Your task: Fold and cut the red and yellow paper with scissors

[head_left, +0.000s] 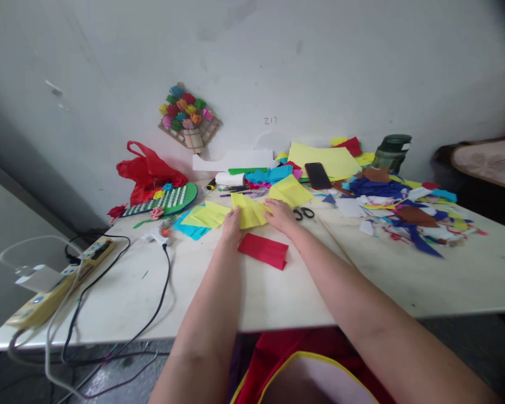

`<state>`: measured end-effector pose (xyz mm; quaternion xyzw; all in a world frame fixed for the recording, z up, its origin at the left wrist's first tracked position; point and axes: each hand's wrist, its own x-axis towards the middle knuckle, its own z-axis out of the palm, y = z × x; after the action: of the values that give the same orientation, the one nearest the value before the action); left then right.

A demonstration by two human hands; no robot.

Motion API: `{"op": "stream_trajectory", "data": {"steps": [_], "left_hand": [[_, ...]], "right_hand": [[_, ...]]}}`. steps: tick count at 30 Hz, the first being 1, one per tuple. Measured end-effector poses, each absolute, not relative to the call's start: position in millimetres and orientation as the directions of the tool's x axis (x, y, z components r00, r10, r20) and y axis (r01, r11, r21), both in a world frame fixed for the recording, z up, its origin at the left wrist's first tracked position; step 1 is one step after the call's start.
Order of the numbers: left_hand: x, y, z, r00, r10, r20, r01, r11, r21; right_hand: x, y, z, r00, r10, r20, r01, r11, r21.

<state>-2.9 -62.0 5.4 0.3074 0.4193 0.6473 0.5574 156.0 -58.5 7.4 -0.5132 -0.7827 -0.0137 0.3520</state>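
A creased sheet of yellow paper (248, 212) is held between my two hands over the middle of the table. My left hand (232, 222) pinches its left edge, and my right hand (280, 214) grips the right side. Just below them lies a folded piece of red paper (264, 251). Another yellow piece (210, 214) rests to the left, partly on blue paper (191, 224). Behind my right hand is a further yellow sheet (291, 191). Black-handled scissors (306, 213) lie right of that hand, their blades largely hidden.
A glue gun (156, 235) with its cord lies left, near a power strip (63, 280). A thin stick (335, 241) lies on the right. Paper scraps (404, 207) heap beyond it. A phone (317, 175), a green bottle (392, 152) and a red bag (147, 171) stand or lie toward the wall.
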Motion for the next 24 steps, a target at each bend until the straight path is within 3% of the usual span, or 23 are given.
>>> {"op": "stream_trajectory", "data": {"steps": [4, 7, 9, 14, 18, 20, 22, 24], "left_hand": [[-4.4, -61.7, 4.4, -0.228, 0.973, -0.040, -0.405, -0.058, 0.912], [-3.8, -63.4, 7.6, -0.227, 0.973, -0.040, -0.430, -0.064, 0.900], [-2.7, -64.9, 11.6, -0.199, 0.978, -0.068, -0.506, -0.043, 0.862], [-1.1, -68.4, 22.1, -0.120, 0.981, -0.150, -0.707, 0.021, 0.707], [-1.5, -70.1, 25.3, -0.089, 0.980, -0.181, -0.759, 0.051, 0.649], [-0.7, -70.1, 25.2, -0.070, 0.979, -0.190, -0.769, 0.068, 0.636], [1.2, -69.7, 24.1, -0.061, 0.979, -0.196, -0.767, 0.080, 0.637], [3.6, -68.9, 21.8, -0.054, 0.983, -0.174, -0.750, 0.075, 0.658]], "right_hand": [[158.1, -63.7, 13.0, -0.117, 0.887, 0.447, 0.908, 0.278, -0.313], [164.2, -68.3, 23.0, 0.132, 0.906, 0.402, 0.899, 0.061, -0.433], [167.8, -70.5, 28.0, 0.224, 0.905, 0.361, 0.846, 0.003, -0.533], [170.5, -70.2, 26.7, 0.221, 0.942, 0.253, 0.649, 0.051, -0.759], [167.3, -65.8, 20.0, 0.150, 0.979, 0.136, 0.312, 0.083, -0.946], [165.2, -64.2, 18.8, 0.122, 0.989, 0.085, 0.184, 0.061, -0.981], [162.8, -64.7, 20.0, 0.125, 0.985, 0.120, 0.227, 0.090, -0.970], [159.2, -67.7, 23.4, 0.146, 0.955, 0.257, 0.400, 0.181, -0.899]]}}
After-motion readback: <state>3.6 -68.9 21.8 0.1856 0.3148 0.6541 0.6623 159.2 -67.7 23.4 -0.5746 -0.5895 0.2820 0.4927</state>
